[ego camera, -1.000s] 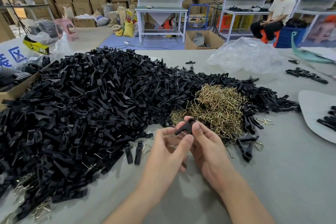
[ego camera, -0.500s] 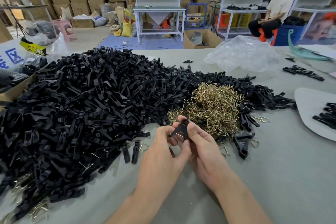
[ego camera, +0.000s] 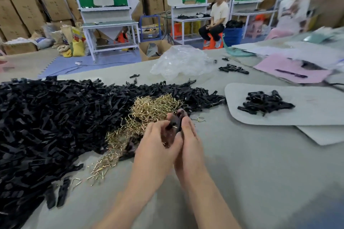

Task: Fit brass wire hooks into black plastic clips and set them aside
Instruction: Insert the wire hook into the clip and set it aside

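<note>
Both hands met above the grey worktop [ego camera: 260, 163], the left hand [ego camera: 156, 147] and right hand [ego camera: 189, 141] pressed together around a small black plastic clip [ego camera: 175, 122], with a bit of brass wire showing at its side. Behind them lay a tangled heap of brass wire hooks [ego camera: 149, 111], bordered by a broad pile of black plastic clips [ego camera: 55, 117]. To the right, a smaller cluster of black clips [ego camera: 264, 103] sat on a pale rounded board [ego camera: 307, 115]. A crumpled clear plastic bag [ego camera: 180, 61] lay farther back.
</note>
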{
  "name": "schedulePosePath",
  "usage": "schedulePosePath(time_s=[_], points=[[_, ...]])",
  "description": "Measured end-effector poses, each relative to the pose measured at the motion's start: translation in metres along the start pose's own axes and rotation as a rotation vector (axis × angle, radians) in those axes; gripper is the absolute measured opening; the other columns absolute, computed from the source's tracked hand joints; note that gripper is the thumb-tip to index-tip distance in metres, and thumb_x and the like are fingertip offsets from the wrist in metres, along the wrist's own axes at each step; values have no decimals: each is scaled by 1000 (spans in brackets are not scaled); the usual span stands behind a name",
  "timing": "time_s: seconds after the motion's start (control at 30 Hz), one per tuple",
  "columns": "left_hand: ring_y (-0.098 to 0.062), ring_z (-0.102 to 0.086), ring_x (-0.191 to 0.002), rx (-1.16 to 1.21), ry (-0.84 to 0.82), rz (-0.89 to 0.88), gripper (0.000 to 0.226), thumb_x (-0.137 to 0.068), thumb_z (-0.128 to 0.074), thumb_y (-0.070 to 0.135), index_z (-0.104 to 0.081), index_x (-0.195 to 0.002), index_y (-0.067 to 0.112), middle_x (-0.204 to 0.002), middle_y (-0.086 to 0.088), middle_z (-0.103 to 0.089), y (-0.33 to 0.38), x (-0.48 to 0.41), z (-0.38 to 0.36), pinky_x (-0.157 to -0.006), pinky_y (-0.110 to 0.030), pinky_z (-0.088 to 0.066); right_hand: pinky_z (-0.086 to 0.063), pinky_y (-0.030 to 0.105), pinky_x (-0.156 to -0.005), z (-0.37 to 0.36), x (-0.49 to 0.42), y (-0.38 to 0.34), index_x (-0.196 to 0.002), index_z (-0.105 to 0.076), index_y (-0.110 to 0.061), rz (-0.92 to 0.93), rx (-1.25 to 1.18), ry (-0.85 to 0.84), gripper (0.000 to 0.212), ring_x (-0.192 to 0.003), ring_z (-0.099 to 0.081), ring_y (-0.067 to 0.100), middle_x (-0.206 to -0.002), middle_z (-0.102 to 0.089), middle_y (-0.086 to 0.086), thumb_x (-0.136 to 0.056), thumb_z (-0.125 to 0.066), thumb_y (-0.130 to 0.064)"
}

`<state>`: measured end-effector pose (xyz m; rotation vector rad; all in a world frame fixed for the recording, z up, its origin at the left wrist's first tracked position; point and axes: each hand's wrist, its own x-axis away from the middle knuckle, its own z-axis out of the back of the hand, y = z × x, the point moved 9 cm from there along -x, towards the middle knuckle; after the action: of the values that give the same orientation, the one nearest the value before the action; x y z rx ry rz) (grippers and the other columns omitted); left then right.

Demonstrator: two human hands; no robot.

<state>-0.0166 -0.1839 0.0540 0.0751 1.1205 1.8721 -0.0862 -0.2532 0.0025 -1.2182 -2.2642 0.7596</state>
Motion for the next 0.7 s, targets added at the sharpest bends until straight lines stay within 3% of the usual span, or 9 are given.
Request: schedulePosePath(time_s=[0.07,0.17,0.2,0.3,0.4,0.5,0.6,0.63,0.7], points=[[6,-58,-94,49,-84,-7,56,-82,-56,59,-56,-128,28,-113,20,-54,31,-22,-44,-87,-24,-51,-57,42,-93,31,-12,-33,-126,-64,-6,26,20,111,40,-107,-70,32,-117,-72,19,-103,-51,-36],[-14,-63,-104,89,-182,-25,48,-90,-62,46,-58,-128,18,-122,1,-59,83,-65,-118,-93,-35,-50,-57,26,-73,77,-27,-96,-108,-66,-9,148,51,267,34,-83,-72,12,-95,-75,4,-105,-46,-35],[-21,-62,-109,102,-222,-35,46,-92,-62,43,-58,-127,14,-123,-4,-60,102,-81,-144,-95,-37,-49,-56,23,-72,89,-31,-115,-105,-66,-13,180,49,310,31,-83,-71,8,-97,-75,1,-106,-44,-35],[-27,-53,-126,146,-353,-49,62,-95,-60,45,-44,-143,9,-140,-11,-51,151,-115,-207,-104,-39,-43,-55,33,-93,119,-36,-160,-108,-62,-20,240,46,412,24,-97,-69,12,-110,-69,2,-107,-41,-33],[-27,-49,-131,133,-425,-40,68,-96,-59,42,-34,-150,9,-149,-14,-42,162,-118,-242,-107,-40,-40,-57,32,-89,132,-39,-180,-122,-62,-16,249,101,430,31,-102,-69,15,-115,-70,4,-106,-42,-34],[-24,-53,-124,108,-434,-76,53,-99,-54,36,-40,-146,16,-143,-9,-46,145,-103,-237,-107,-40,-43,-55,35,-94,125,-39,-174,-115,-66,-23,207,180,410,29,-105,-69,15,-114,-73,3,-104,-45,-39],[-16,-58,-109,85,-352,-123,39,-99,-52,29,-50,-137,20,-128,-5,-56,118,-92,-193,-101,-35,-47,-49,45,-105,101,-37,-151,-113,-67,-17,168,276,368,29,-114,-65,24,-117,-71,8,-102,-45,-34],[-12,-58,-104,80,-317,-140,37,-99,-54,27,-52,-135,21,-124,-2,-56,107,-87,-173,-99,-33,-48,-48,43,-107,89,-35,-141,-119,-65,-14,170,303,334,31,-117,-63,23,-120,-69,9,-102,-45,-32],[-8,-56,-105,48,-269,-180,36,-99,-56,26,-52,-134,21,-124,3,-54,85,-70,-129,-98,-31,-48,-48,21,-97,61,-27,-119,-132,-59,-18,198,359,249,33,-109,-63,3,-119,-67,-5,-104,-45,-30]])
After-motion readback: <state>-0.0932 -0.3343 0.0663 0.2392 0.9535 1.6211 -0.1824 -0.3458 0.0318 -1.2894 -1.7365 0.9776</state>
